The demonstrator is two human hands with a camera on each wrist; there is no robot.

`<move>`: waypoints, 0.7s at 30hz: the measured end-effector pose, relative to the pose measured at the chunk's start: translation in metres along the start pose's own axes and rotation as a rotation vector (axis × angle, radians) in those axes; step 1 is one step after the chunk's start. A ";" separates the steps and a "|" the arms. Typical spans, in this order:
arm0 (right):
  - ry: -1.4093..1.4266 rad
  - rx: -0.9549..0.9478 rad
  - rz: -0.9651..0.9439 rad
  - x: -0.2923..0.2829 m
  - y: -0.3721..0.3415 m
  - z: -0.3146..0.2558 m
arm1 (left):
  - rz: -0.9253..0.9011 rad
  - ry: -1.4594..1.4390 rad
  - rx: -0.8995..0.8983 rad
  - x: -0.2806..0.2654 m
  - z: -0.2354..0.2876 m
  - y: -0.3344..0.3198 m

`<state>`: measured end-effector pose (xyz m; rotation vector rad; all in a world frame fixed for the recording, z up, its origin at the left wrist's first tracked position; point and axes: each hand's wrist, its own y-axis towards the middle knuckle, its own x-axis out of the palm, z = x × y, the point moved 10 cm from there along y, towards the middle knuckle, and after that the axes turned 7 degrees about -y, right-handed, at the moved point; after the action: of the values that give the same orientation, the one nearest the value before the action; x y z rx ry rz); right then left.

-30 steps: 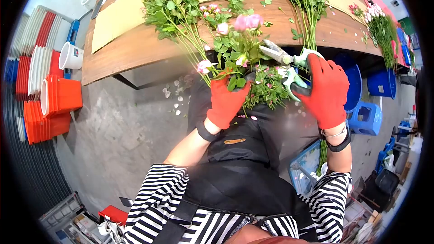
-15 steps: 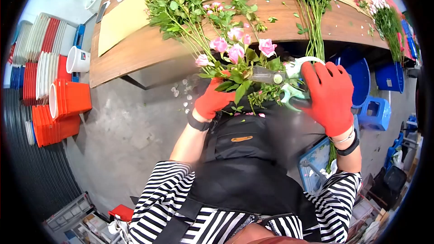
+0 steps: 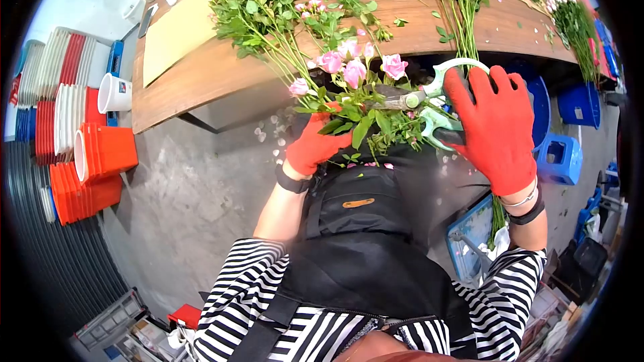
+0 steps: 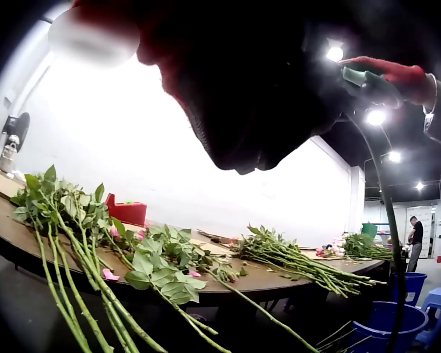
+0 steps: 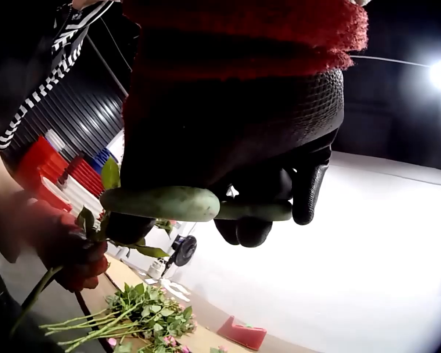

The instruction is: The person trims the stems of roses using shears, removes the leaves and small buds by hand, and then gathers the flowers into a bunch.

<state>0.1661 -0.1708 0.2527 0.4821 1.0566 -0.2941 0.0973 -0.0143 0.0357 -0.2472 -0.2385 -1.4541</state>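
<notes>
My left hand (image 3: pixel 314 144), in a red glove with a dark palm, grips leafy stems of pink roses (image 3: pixel 354 74); the blooms stand just above its fingers. In my right hand (image 3: pixel 496 134), gloved the same way, are pruning shears (image 3: pixel 413 99) with pale green handles. Those handles stand spread apart, and the blades point left into the leaves beside the left hand. Seen from the right wrist, a green handle (image 5: pixel 162 204) lies across the dark palm and fingers. Foliage hides the blade tips and much of the held stems.
On the wooden table (image 3: pixel 201 97) lie a leafy rose bunch (image 3: pixel 258 10) and another long-stemmed bunch (image 3: pixel 459 10). Blue buckets (image 3: pixel 578 104) and a blue stool (image 3: pixel 559 159) stand at the right. Orange crates (image 3: pixel 107 151) are stacked left. A person (image 4: pixel 416 239) stands far off.
The roses have turned upright and come into focus near my left hand. The shears have swung from above the leaves in among them, and their handles have spread wider in the last half second.
</notes>
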 end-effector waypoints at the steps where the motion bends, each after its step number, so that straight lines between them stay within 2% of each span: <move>1: 0.002 -0.005 0.003 0.000 0.000 -0.001 | 0.004 -0.004 -0.017 -0.003 -0.006 0.000; 3: 0.008 -0.013 0.009 0.002 0.000 -0.002 | 0.021 -0.031 -0.111 -0.007 -0.016 0.000; 5: 0.007 -0.016 0.015 0.003 0.000 -0.003 | -0.028 0.059 -0.084 -0.007 -0.013 0.003; 6: 0.008 -0.019 0.017 0.004 0.000 -0.003 | -0.090 0.171 0.020 -0.004 -0.005 0.006; 8: 0.055 -0.023 0.013 0.005 0.000 -0.003 | -0.120 0.176 0.044 -0.001 -0.003 0.005; 9: 0.079 -0.026 0.011 0.006 0.000 -0.003 | -0.089 0.068 -0.034 -0.001 -0.005 0.003; 11: 0.124 -0.022 0.014 0.010 -0.001 -0.001 | -0.119 0.144 0.001 0.001 -0.001 0.003; 12: 0.145 -0.019 0.015 0.013 -0.002 0.000 | -0.181 0.328 0.114 0.004 0.007 0.003; 14: 0.183 -0.018 0.017 0.019 -0.004 0.000 | -0.189 0.212 0.087 0.004 0.006 0.004; 15: 0.202 -0.018 0.018 0.022 -0.005 0.000 | -0.133 -0.087 -0.055 0.007 0.004 0.005; 17: 0.259 -0.009 0.024 0.027 -0.007 -0.002 | -0.082 -0.352 -0.120 0.012 0.001 0.004; 20: 0.369 0.026 0.052 0.042 -0.014 -0.002 | -0.079 -0.294 0.031 0.014 0.009 0.004; 21: 0.407 0.045 0.066 0.044 -0.015 -0.002 | -0.063 -0.306 0.028 0.013 0.008 0.004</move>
<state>0.1777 -0.1830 0.2093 0.6319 1.4281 -0.1638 0.1027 -0.0241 0.0473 -0.4434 -0.5188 -1.4707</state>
